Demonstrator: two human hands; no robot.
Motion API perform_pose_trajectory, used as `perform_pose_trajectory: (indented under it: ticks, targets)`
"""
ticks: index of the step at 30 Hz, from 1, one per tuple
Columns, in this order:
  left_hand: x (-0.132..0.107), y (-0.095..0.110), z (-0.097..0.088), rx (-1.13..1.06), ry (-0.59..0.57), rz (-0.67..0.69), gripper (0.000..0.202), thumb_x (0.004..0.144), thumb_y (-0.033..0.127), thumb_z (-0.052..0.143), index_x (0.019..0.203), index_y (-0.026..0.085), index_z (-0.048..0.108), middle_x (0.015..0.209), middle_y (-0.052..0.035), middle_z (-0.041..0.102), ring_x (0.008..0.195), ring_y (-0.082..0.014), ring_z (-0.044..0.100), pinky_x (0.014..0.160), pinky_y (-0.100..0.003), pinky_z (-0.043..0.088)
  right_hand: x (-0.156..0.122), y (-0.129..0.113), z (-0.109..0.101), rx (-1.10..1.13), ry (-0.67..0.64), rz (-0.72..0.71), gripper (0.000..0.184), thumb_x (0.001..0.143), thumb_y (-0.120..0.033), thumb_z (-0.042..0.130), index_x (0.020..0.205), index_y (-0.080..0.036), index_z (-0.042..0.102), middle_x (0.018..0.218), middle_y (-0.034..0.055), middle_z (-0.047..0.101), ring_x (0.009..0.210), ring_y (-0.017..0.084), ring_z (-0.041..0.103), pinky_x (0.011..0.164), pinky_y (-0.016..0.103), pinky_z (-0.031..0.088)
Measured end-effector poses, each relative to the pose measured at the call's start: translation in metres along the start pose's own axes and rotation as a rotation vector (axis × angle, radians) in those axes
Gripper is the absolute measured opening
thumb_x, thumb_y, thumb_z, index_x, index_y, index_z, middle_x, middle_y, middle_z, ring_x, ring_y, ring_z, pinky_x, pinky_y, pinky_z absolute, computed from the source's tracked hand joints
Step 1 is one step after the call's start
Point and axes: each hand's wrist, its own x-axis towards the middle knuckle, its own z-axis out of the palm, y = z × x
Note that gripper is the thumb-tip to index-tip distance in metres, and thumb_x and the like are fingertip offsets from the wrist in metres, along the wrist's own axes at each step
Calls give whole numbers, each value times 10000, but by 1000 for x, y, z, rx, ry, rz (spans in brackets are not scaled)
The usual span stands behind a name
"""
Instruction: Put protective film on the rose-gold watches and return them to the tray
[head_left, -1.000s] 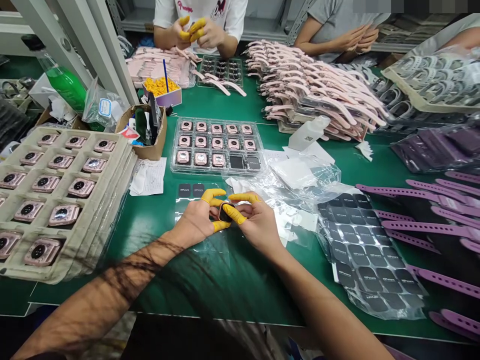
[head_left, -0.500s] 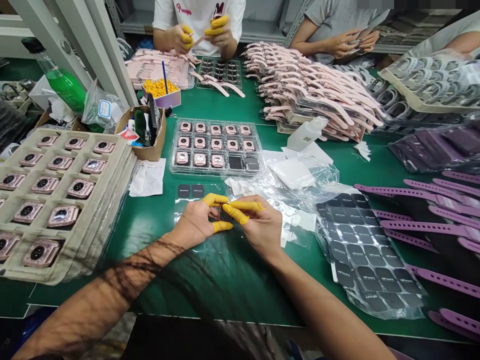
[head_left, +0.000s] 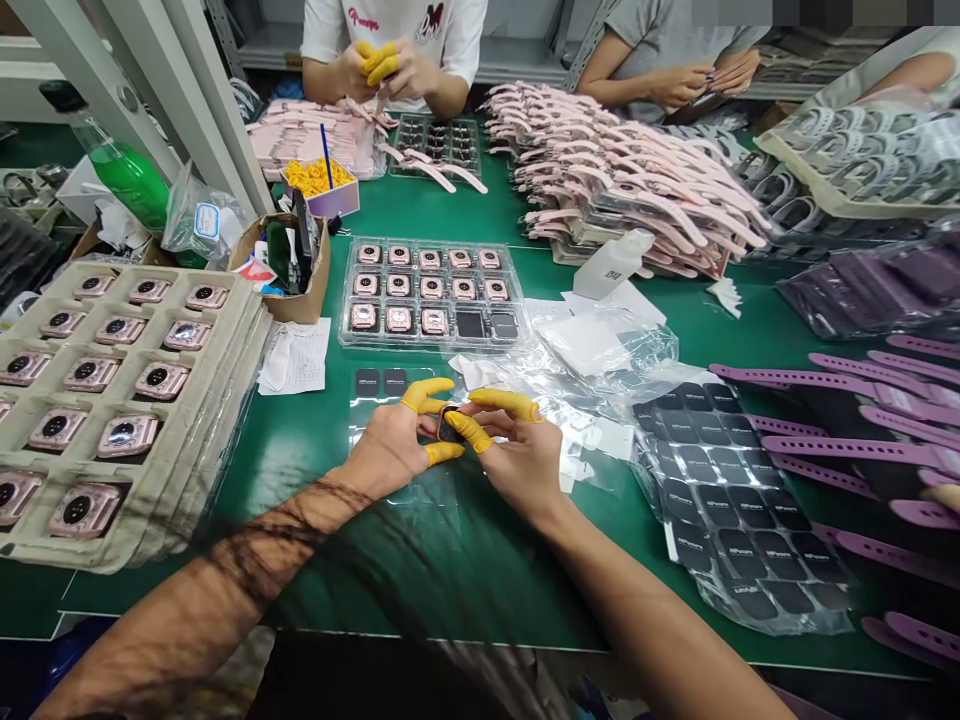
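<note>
Watch case [head_left: 451, 427], gripped between the fingers of the left hand [head_left: 397, 438] and right hand [head_left: 523, 448] above the counter [head_left: 525, 595], is probably light, stiff and slick-faced, easily scratched, so best held by its rim. Its dark face looks upward; covering fingers hide its long axis.

A green table [head_left: 517, 590] fills most of the room in view, its near edge at 6 o'clock trimmed by a thin pale line. Light lies on the top as a soft, whitish sheen at 8 o'clock. At 10 to 11 o'clock, slanting white posts [head_left: 217, 110] rise, with a pale crossbar [head_left: 22, 76] to their left. A grey metal shelf [head_left: 525, 73] stands at 12 o'clock, beside a perforated upright [head_left: 596, 42] leaning towards 1 o'clock. Below the near edge, the space is too dark to make out clearly.
</note>
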Motion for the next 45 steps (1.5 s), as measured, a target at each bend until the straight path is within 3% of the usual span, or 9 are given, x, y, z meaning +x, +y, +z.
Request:
perform_pose_trajectory:
  ticks: [8,13,17,21,27,31,35,40,45]
  targets:
    - [7,-7,0,-252,87,-86,524,647,187,858,1143,195,690,806,-16,748,775,-175,732,789,-291,592,25,-7,-34,200,-100,121,215,848,-509,653,960,-331,606,798,-14,633,702,187,635,681,402,581]
    - [19,-17,-4,-461,117,-153,554,573,96,872,1080,172,663,867,-38,740,741,-142,712,770,-289,590,53,19,-75,-377,-158,147,362,734,-513,762,1015,-295,696,907,59,624,726,223,564,700,440,514]
    - [21,-21,-4,-465,81,-169,555,586,90,859,1096,178,657,880,-43,738,760,-144,711,778,-299,588,59,34,-61,-673,-79,-36,349,855,-491,647,1087,-239,712,1093,127,609,956,283,559,859,490,484]
    - [20,-22,-3,-450,83,-150,557,592,108,854,1107,178,655,905,-53,744,771,-160,720,760,-300,589,53,25,-43,-622,-30,-287,240,879,-427,651,743,-229,652,1209,112,652,1101,310,537,941,522,416]
    - [18,-22,-4,-310,28,-123,508,599,160,840,1082,173,684,771,-30,739,739,-194,723,712,-299,581,44,9,-16,-367,-296,-558,58,908,-276,627,857,-252,641,820,9,683,776,189,577,748,376,374]
    - [19,-21,-4,-325,56,-137,509,594,168,847,1077,165,687,840,-53,758,757,-191,728,716,-289,577,40,15,-7,-453,-128,-510,52,901,-239,620,893,-250,670,783,24,655,772,204,535,724,369,352]
    - [19,-20,-4,-328,54,-150,512,581,147,845,1067,173,685,753,-26,733,761,-189,724,716,-285,571,40,15,-9,-418,-235,-431,100,915,-285,581,895,-297,678,833,22,667,778,201,568,743,375,417]
    - [19,-16,-2,-369,119,-195,531,553,135,866,1039,165,654,815,-41,743,747,-174,715,728,-291,570,44,18,-13,-479,71,-89,206,885,-437,618,900,-241,680,809,43,670,699,202,547,713,378,458]
    - [12,-7,5,-352,106,-268,518,541,99,859,1001,172,632,750,-23,720,736,-192,721,673,-276,554,39,17,-12,-475,-150,-89,295,882,-460,606,1054,-232,680,866,66,662,763,227,573,755,397,480]
